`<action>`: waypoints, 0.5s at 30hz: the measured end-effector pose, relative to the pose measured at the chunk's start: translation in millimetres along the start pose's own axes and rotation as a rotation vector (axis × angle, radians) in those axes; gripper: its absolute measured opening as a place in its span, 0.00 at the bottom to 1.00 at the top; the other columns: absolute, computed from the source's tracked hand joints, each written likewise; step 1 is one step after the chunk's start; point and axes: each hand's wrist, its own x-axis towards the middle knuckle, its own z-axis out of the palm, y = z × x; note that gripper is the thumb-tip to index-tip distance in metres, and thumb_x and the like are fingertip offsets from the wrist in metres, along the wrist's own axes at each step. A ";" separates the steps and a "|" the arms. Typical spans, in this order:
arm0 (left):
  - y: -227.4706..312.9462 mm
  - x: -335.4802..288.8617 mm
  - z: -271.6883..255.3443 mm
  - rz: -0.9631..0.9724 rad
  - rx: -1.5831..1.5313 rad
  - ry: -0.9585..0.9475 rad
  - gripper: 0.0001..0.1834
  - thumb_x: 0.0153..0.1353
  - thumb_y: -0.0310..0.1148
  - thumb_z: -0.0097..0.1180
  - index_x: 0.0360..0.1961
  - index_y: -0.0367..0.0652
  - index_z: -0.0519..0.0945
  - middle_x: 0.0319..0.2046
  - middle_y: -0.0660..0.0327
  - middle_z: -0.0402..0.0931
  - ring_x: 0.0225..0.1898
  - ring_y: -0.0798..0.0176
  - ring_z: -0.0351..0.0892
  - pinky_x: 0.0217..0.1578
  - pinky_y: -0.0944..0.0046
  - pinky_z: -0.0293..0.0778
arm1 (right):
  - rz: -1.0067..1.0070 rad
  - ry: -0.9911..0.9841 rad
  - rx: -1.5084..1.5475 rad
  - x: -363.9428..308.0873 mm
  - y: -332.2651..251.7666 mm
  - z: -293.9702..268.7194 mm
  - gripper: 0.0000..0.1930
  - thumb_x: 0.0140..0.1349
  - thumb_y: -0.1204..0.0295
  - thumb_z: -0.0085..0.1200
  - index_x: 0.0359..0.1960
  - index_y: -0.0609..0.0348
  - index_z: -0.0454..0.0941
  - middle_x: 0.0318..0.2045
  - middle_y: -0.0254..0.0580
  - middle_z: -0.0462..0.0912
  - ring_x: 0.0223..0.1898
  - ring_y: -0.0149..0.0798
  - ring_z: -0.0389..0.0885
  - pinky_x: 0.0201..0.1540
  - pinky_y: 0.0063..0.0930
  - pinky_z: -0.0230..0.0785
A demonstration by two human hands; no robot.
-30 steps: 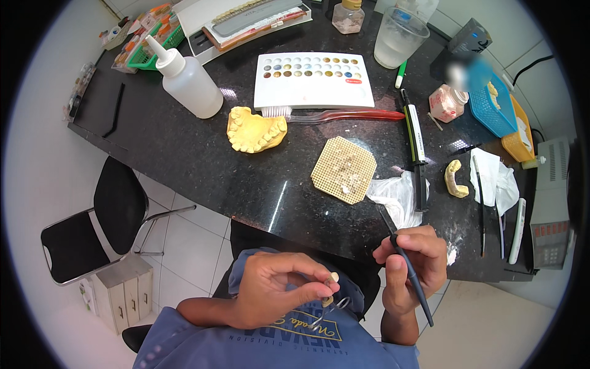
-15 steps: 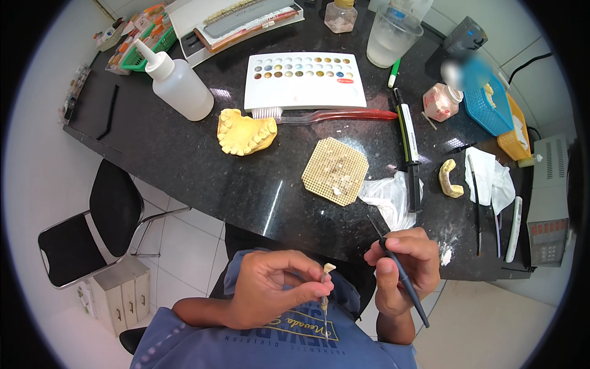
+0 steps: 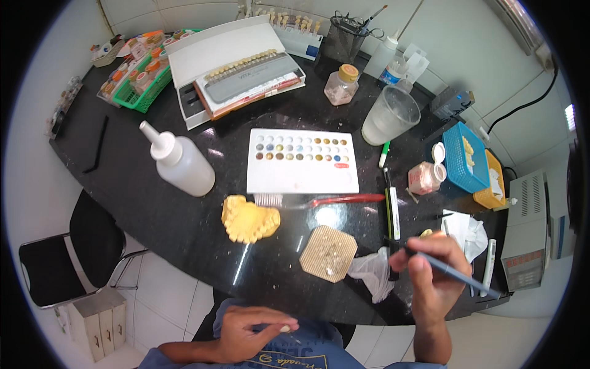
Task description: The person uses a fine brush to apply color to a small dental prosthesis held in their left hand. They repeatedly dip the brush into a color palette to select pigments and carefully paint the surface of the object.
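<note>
Low in front of my shirt, my left hand (image 3: 246,333) is closed, thumb and fingertips pinching a small ivory dental crown (image 3: 285,329). A thin metal holder seems to run from it, mostly hidden now. Over the bench's right front, my right hand (image 3: 435,280) grips a slim brush (image 3: 461,274) with a blue-grey handle; its tip is hard to make out. Nearest the right hand are a crumpled clear plastic wrapper (image 3: 372,273) and a mostly hidden black syringe (image 3: 393,215). A honeycomb firing tray (image 3: 312,246) with white crumbs lies between the hands, beyond them.
Behind the tray are a yellow dental model (image 3: 252,222), a red toothbrush (image 3: 347,199) and a white stain palette (image 3: 270,175). A white squeeze bottle (image 3: 187,169) stands left; a plastic cup (image 3: 393,117), pink jar (image 3: 424,178) and blue basket (image 3: 461,163) stand right.
The view has tilted, showing more of the back wall. My right hand with the brush has moved right and out over the bench. My left hand still pinches the crown, lower in view.
</note>
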 end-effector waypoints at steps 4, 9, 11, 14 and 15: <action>-6.4 -11.6 -15.9 0.059 0.064 0.104 0.05 0.54 0.16 0.62 0.33 0.32 0.84 0.30 0.50 0.84 0.31 0.60 0.87 0.36 0.67 0.82 | 0.132 0.015 0.085 57.5 12.2 12.6 0.05 0.63 0.80 0.54 0.37 0.70 0.74 0.29 0.43 0.81 0.31 0.31 0.83 0.36 0.20 0.77; 8.9 -11.3 -32.7 0.082 0.096 0.121 0.10 0.56 0.17 0.59 0.39 0.33 0.84 0.31 0.53 0.82 0.29 0.64 0.81 0.28 0.69 0.76 | 0.223 -0.022 0.032 102.3 38.0 31.4 0.04 0.63 0.79 0.54 0.35 0.68 0.73 0.29 0.40 0.80 0.32 0.30 0.83 0.37 0.19 0.77; 12.4 -9.8 -35.7 0.060 0.075 0.133 0.10 0.54 0.17 0.61 0.39 0.33 0.84 0.32 0.52 0.83 0.28 0.64 0.81 0.29 0.70 0.76 | 0.249 -0.037 0.002 111.8 47.4 37.9 0.04 0.64 0.78 0.54 0.34 0.67 0.73 0.29 0.38 0.80 0.33 0.29 0.83 0.37 0.19 0.77; 10.6 -9.1 -39.8 0.066 0.065 0.136 0.11 0.53 0.16 0.62 0.38 0.33 0.84 0.33 0.53 0.83 0.29 0.63 0.82 0.29 0.69 0.77 | 0.270 -0.056 -0.022 116.0 53.7 45.5 0.05 0.62 0.78 0.55 0.33 0.68 0.73 0.29 0.39 0.80 0.34 0.28 0.83 0.38 0.19 0.77; 9.0 -9.9 -40.3 0.061 0.061 0.128 0.11 0.52 0.16 0.62 0.38 0.33 0.84 0.33 0.53 0.84 0.29 0.63 0.82 0.30 0.69 0.77 | 0.271 -0.062 -0.033 116.5 54.5 46.6 0.05 0.62 0.78 0.55 0.33 0.68 0.73 0.29 0.39 0.80 0.34 0.27 0.82 0.38 0.19 0.77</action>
